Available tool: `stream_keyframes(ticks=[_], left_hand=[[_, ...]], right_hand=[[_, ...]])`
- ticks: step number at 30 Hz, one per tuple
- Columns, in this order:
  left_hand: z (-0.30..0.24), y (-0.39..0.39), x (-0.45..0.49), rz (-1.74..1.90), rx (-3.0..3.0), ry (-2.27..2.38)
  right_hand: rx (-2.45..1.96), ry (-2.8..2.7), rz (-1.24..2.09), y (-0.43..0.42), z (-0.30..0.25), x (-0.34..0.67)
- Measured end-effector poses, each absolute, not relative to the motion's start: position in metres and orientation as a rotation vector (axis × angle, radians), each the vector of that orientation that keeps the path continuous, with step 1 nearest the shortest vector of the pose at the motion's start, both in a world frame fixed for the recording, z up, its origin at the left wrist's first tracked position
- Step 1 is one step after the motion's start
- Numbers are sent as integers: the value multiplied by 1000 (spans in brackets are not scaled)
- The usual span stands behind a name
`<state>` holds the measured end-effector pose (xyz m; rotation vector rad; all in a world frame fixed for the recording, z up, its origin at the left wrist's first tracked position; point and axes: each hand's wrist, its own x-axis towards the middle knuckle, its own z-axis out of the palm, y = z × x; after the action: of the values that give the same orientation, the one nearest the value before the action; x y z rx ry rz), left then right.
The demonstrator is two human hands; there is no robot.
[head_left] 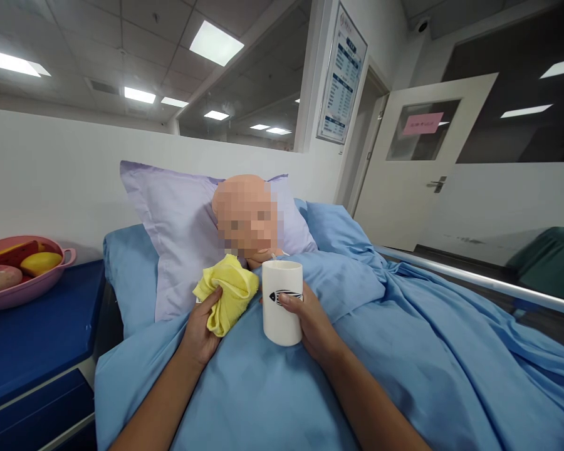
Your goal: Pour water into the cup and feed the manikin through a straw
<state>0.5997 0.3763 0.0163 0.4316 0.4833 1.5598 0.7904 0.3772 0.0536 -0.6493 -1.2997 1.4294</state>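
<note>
My left hand (203, 329) is closed around a bunched yellow cloth (231, 291). In my right hand (314, 322) is a white mug (277, 319) with a dark fish-bone print, held upright; what is inside it cannot be seen. Both hands are over the blue quilt (263, 394), in front of a bald mannequin (244, 194). Its head rests on a pale lilac pillow (178, 219), and the quilt covers its body. The cloth and the mug are side by side, just below the mannequin's chin.
A blue bedside cabinet (42, 338) stands at the left, with a pink basin (32, 288) of fruit-like items on it. A metal bed rail (479, 282) runs along the right side. Behind are a white wall (51, 169) and an open door (404, 188).
</note>
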Motion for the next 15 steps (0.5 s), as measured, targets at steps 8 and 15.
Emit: stream_keyframes(ticks=[8, 15], left_hand=[[13, 378, 598, 1557, 434, 484], [14, 378, 598, 1552, 429, 481]], right_hand=[[-659, -1301, 1428, 378, 51, 791], [-650, -1306, 1422, 379, 50, 791]])
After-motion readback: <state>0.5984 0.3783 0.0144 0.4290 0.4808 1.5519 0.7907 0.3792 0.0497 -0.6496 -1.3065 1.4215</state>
